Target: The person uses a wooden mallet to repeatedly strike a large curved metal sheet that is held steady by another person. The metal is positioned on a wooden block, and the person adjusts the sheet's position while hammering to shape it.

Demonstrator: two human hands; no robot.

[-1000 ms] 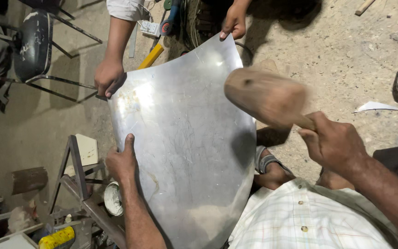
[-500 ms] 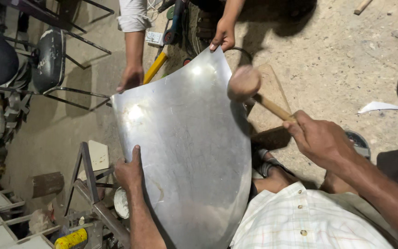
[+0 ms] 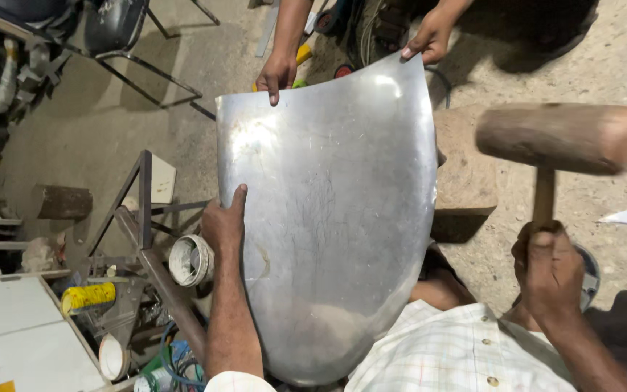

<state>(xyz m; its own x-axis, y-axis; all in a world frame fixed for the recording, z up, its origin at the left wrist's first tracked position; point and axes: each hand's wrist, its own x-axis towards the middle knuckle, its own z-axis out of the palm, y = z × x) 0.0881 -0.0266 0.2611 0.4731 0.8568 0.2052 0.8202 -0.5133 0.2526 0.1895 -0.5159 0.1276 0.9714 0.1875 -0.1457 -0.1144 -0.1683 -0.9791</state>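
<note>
A large curved sheet of shiny metal [image 3: 335,218] stands in front of me, rounded at its near end. My left hand [image 3: 223,225] grips its left edge, thumb on the face. My right hand [image 3: 549,268] is closed around the handle of a wooden mallet [image 3: 562,138], whose blurred head hangs to the right of the sheet, clear of it. Another person holds the sheet's far edge with one hand [image 3: 277,74] at the left corner and the other hand [image 3: 427,42] at the right corner.
A wooden block [image 3: 464,174] sits on the sandy floor behind the sheet's right edge. A metal frame stand [image 3: 143,218] is at my left, with a white tub [image 3: 189,260], a yellow can [image 3: 87,296] and cables. Chairs stand at the far left.
The mallet has swung up and away to the right of the sheet, after being near its upper right edge. The view has shifted closer; the sheet stays held.
</note>
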